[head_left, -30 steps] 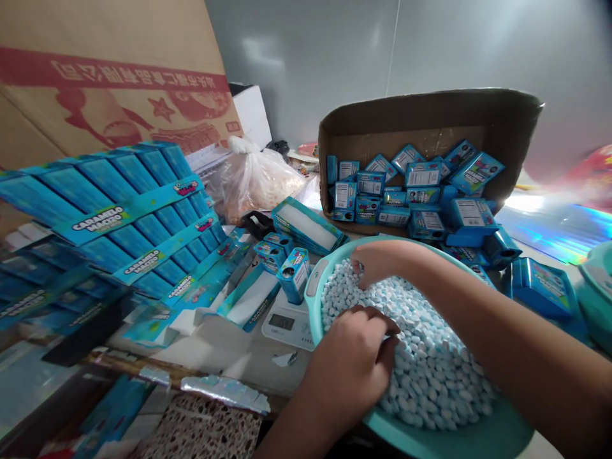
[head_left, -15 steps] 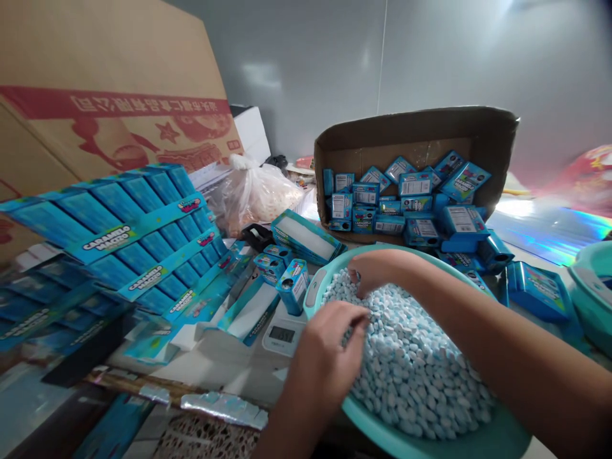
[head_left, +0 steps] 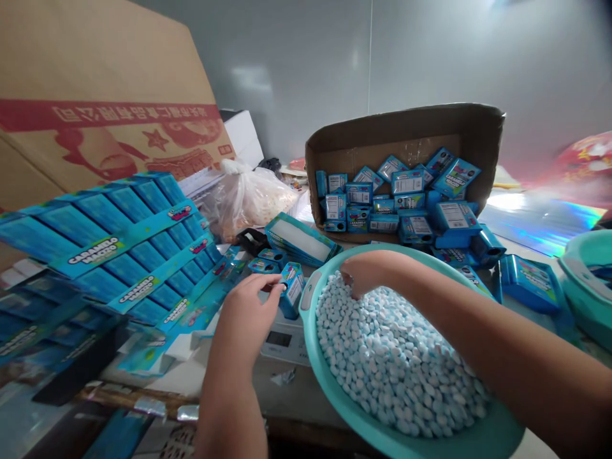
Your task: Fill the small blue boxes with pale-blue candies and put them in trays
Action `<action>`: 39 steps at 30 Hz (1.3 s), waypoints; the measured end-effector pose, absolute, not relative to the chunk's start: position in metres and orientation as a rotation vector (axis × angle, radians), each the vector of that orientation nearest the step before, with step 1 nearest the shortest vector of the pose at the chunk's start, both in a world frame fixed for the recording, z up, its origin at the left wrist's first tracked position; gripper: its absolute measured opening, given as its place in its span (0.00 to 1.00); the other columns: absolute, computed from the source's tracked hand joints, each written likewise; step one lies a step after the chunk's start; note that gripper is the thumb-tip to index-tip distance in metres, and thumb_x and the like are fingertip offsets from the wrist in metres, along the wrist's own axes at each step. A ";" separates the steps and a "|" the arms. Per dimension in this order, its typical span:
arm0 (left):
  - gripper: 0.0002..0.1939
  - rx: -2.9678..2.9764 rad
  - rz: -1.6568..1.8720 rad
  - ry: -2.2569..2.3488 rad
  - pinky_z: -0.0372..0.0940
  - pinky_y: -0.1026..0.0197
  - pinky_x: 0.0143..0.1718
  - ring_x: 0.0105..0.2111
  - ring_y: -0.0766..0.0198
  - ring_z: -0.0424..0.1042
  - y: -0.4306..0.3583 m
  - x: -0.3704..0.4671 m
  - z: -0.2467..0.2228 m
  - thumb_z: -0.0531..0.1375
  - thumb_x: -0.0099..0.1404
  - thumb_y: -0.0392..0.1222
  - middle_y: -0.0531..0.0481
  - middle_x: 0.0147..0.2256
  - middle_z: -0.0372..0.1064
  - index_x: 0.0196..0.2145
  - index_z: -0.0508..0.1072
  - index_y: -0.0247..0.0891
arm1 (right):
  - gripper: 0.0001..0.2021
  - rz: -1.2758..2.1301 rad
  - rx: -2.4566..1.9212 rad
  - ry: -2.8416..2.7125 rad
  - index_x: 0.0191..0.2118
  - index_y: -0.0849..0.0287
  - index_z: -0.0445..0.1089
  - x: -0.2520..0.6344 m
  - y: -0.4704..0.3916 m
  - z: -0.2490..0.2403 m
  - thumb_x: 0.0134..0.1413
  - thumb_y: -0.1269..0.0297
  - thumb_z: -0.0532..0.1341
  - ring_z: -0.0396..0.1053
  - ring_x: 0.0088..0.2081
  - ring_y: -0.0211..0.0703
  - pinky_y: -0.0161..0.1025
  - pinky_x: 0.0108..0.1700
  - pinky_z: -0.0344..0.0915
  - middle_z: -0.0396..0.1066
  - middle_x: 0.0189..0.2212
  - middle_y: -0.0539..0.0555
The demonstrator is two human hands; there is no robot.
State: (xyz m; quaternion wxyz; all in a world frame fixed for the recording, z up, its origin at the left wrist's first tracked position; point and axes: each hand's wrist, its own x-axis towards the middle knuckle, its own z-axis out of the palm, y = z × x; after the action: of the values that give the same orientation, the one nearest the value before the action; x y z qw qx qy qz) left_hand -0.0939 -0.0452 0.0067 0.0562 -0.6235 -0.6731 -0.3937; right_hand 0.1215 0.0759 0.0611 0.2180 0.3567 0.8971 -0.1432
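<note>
My left hand point(head_left: 255, 296) has thumb and forefinger brought together at the top of a small blue candy box point(head_left: 292, 292). A pale speck shows at the fingertips, too small to name. The box stands upright on a white digital scale point(head_left: 285, 346). My right hand point(head_left: 359, 271) reaches down into pale blue and white candies point(head_left: 406, 357) at the far left side of a turquoise basin point(head_left: 321, 381). Its fingers are curled and their tips are hidden, so I cannot tell what they hold. Two more blue boxes point(head_left: 268, 260) stand just behind the one on the scale.
A cardboard carton point(head_left: 406, 124) of blue boxes lies behind the basin. Stacked display trays point(head_left: 129, 236) lean at the left before a large carton point(head_left: 105, 57). A tied plastic bag point(head_left: 248, 197) sits behind. Another turquoise tub point(head_left: 581, 268) is at the right.
My left hand has moved left from the basin's near rim to the top of the box on the scale. My right hand stays in the candies. The view has shifted slightly.
</note>
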 end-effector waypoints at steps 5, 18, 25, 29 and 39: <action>0.08 -1.946 -1.276 -1.877 0.70 0.52 0.46 0.40 0.55 0.76 -0.050 -0.057 0.010 0.59 0.67 0.41 0.46 0.39 0.78 0.39 0.79 0.40 | 0.25 -0.422 0.992 2.485 0.52 0.61 0.76 0.124 0.080 0.062 0.46 0.61 0.68 0.72 0.41 0.52 0.38 0.34 0.61 0.77 0.45 0.58; 0.11 -3.312 -0.750 -1.616 0.69 0.59 0.48 0.45 0.58 0.76 -0.080 0.042 0.010 0.62 0.65 0.37 0.50 0.43 0.77 0.45 0.79 0.43 | 0.23 -0.389 0.939 2.526 0.50 0.63 0.74 0.125 0.085 0.050 0.46 0.62 0.68 0.69 0.37 0.46 0.36 0.31 0.56 0.75 0.42 0.56; 0.11 -3.370 -0.759 -1.604 0.68 0.61 0.47 0.44 0.60 0.75 -0.078 0.038 0.011 0.61 0.67 0.38 0.49 0.43 0.78 0.45 0.80 0.42 | 0.22 -0.361 0.973 2.486 0.49 0.61 0.75 0.121 0.086 0.048 0.45 0.61 0.69 0.70 0.36 0.46 0.36 0.31 0.59 0.75 0.42 0.56; 0.10 -3.371 -0.755 -1.617 0.68 0.60 0.47 0.44 0.59 0.75 -0.077 0.038 0.011 0.60 0.67 0.38 0.49 0.42 0.77 0.44 0.80 0.41 | 0.19 -0.339 0.985 2.455 0.47 0.64 0.77 0.119 0.083 0.051 0.47 0.63 0.68 0.71 0.36 0.47 0.38 0.33 0.61 0.76 0.39 0.57; 0.12 -2.188 -1.380 -1.565 0.60 0.51 0.63 0.60 0.57 0.64 -0.075 -0.009 0.001 0.59 0.68 0.37 0.45 0.57 0.65 0.48 0.74 0.43 | 0.15 -0.347 0.974 2.442 0.43 0.62 0.79 0.118 0.086 0.048 0.48 0.63 0.67 0.71 0.33 0.46 0.38 0.33 0.63 0.78 0.36 0.57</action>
State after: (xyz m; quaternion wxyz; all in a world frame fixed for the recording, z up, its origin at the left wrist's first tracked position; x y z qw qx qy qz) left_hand -0.0095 -0.0753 0.0011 0.0591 -0.7224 -0.5166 -0.4558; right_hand 0.1181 0.0859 0.0476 0.2424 0.3565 0.8933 -0.1270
